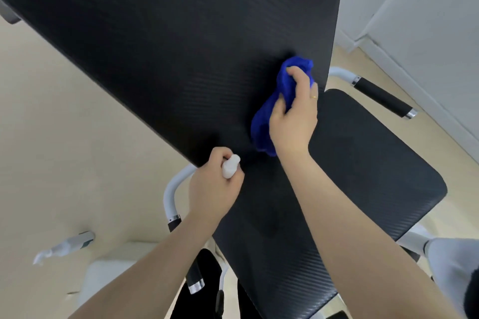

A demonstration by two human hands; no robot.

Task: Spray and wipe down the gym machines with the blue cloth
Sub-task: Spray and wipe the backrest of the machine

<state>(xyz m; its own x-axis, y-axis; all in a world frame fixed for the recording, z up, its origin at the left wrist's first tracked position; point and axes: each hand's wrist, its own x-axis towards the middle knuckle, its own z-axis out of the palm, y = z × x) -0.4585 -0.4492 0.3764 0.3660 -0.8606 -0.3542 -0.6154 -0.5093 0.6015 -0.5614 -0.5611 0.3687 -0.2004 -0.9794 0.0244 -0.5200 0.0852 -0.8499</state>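
Note:
A black textured back pad [168, 41] of a gym bench fills the upper middle of the head view, with the black seat pad [363, 168] below and to its right. My right hand [293, 116] presses a bunched blue cloth [274, 106] against the lower right of the back pad. My left hand [212, 189] is closed around a white spray bottle [230, 167], whose top pokes out between thumb and fingers, at the lower edge of the back pad. The bottle's body is hidden in my fist.
A white side handle with a black grip [381, 97] sticks out at the right. Another white handle [172, 197] curves down at the left of the seat. A pale floor [64, 150] lies to the left and a white wall [427, 33] at the right.

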